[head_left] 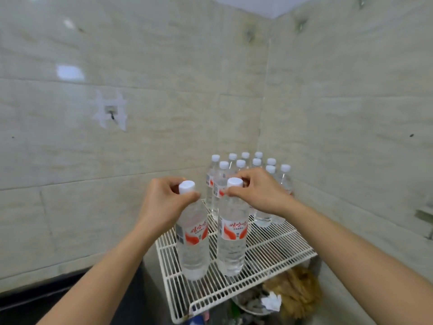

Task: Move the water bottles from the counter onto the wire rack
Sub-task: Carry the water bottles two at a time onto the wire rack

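Pale beige tiled walls point(140, 66) meeting in a corner, white taped patch point(110, 111) with a small hook on the left wall, brown fibrous bundle point(297, 294) low at right, crumpled white paper point(271, 301) just beside it, grey bracket point(425, 214) at the right edge.

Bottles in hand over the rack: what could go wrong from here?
1. The left hand pinches the left bottle, and the right hand the right bottle, only at the neck under the cap; either could slip or swing.
2. The wire rack is an open grid, so a base set down crooked might tip.
3. The right bottle is close to the back cluster of bottles; a nudge could topple some.
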